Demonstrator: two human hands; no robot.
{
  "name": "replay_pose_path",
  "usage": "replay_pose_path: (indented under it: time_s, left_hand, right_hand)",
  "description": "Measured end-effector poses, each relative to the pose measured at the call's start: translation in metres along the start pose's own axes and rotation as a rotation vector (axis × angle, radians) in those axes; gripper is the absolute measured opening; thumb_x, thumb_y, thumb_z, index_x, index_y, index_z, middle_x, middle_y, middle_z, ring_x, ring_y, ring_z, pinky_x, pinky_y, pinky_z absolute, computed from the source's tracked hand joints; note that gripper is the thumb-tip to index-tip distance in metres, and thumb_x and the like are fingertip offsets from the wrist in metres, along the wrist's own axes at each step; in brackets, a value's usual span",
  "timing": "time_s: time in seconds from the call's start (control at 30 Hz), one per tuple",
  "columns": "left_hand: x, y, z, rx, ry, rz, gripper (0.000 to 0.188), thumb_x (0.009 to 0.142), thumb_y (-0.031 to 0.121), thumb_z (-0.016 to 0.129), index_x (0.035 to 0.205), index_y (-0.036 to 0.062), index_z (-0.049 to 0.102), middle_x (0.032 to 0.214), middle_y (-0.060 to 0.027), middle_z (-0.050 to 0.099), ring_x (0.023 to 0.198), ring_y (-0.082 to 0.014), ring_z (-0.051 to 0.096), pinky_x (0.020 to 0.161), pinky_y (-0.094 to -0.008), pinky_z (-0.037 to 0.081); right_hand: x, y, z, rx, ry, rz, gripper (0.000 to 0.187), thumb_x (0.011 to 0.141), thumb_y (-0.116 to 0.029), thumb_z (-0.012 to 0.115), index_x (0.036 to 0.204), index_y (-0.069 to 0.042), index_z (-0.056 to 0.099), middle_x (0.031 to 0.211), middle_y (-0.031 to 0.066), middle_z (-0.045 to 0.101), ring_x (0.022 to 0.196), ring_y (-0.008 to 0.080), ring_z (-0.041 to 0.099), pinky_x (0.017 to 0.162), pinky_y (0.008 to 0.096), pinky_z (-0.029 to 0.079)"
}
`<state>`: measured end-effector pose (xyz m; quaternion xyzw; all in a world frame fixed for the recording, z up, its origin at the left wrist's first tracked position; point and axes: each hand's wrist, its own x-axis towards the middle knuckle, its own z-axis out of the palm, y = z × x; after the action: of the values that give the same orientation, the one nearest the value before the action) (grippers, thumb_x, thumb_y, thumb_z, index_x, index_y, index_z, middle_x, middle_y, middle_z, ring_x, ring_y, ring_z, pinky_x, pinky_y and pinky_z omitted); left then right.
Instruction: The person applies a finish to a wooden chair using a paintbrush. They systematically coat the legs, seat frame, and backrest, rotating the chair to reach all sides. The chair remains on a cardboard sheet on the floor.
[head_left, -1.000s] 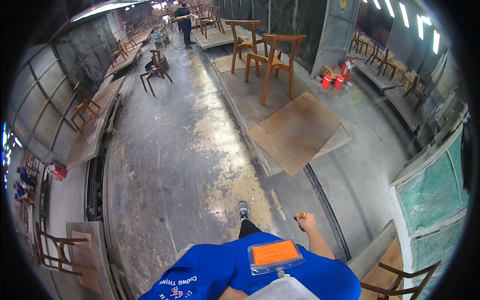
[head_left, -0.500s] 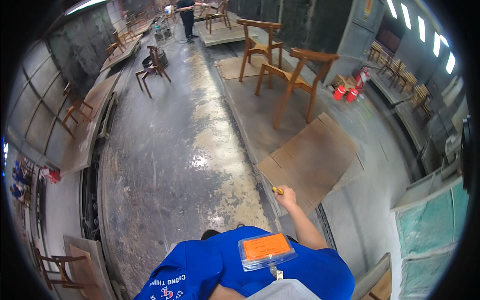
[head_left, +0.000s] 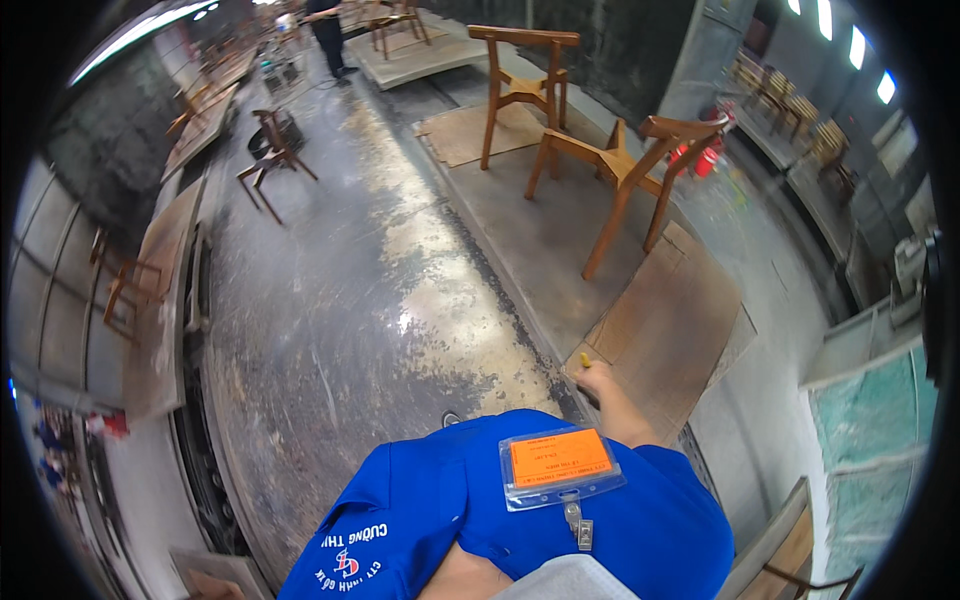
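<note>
My right hand is closed around a short yellow stick-like thing, whose tip pokes out above the fingers. Its kind is too small to make out. The hand hangs over the near left edge of a flat brown cardboard sheet. Beyond that sheet stands a wooden chair frame with a curved top rail and an open seat. Of my left arm, only some bare skin below the blue sleeve shows at the lower edge; the left hand is out of sight.
A second chair frame stands farther back on the same low platform. Another chair is on the worn floor, beside a dark round container. Red canisters stand at right. A person in dark clothes stands far off.
The view has shifted, so the near chair and the cardboard sit farther right in the picture. My right hand, still holding the yellow thing, appears slightly farther right and higher.
</note>
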<state>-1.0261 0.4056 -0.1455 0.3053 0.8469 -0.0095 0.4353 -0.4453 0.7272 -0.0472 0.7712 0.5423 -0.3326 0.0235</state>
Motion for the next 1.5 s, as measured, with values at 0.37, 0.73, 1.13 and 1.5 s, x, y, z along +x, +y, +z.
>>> replay_pose_path:
  time_s: [0.37, 0.73, 1.13, 1.5]
  left_hand:
    - [0.248, 0.156, -0.194, 0.331, 0.095, 0.166, 0.049, 0.094, 0.044, 0.066, 0.127, 0.0097, 0.079, 0.130, -0.0171, 0.076, 0.131, -0.0384, 0.067, 0.105, -0.0441, 0.055]
    - [0.291, 0.569, -0.208, 0.276, -0.083, 0.468, 0.044, 0.090, 0.039, 0.075, 0.111, 0.0004, 0.081, 0.112, -0.0211, 0.081, 0.110, -0.0304, 0.077, 0.095, -0.0404, 0.058]
    - [0.166, 1.065, -0.166, 0.116, -0.175, 1.327, 0.040, 0.102, 0.028, 0.075, 0.129, -0.0021, 0.071, 0.125, -0.0211, 0.076, 0.116, -0.0294, 0.074, 0.101, -0.0368, 0.055]
    - [0.217, 1.218, -0.111, 1.533, -0.683, 1.397, 0.030, 0.088, 0.029, 0.071, 0.105, 0.0039, 0.076, 0.101, -0.0131, 0.076, 0.094, -0.0289, 0.071, 0.085, -0.0404, 0.054]
  right_hand:
    - [-0.011, 0.109, 0.071, 0.255, -0.113, 0.520, 0.045, 0.081, -0.033, 0.084, 0.108, 0.003, 0.080, 0.108, 0.0260, 0.079, 0.105, 0.0371, 0.078, 0.089, 0.0457, 0.061]
    - [0.058, 0.059, 0.068, 0.504, -0.004, 0.656, 0.044, 0.078, -0.028, 0.089, 0.108, 0.003, 0.076, 0.104, 0.0226, 0.080, 0.096, 0.0384, 0.079, 0.084, 0.0447, 0.062]
    - [0.081, -0.062, 0.021, 0.886, 0.688, 0.590, 0.015, 0.087, -0.015, 0.077, 0.096, -0.004, 0.079, 0.091, 0.0181, 0.080, 0.087, 0.0301, 0.079, 0.078, 0.0406, 0.061]
    - [-0.132, -0.345, 0.253, 0.884, 0.600, 1.670, 0.028, 0.086, -0.023, 0.086, 0.080, -0.002, 0.068, 0.076, 0.0117, 0.073, 0.068, 0.0233, 0.069, 0.064, 0.0432, 0.055]
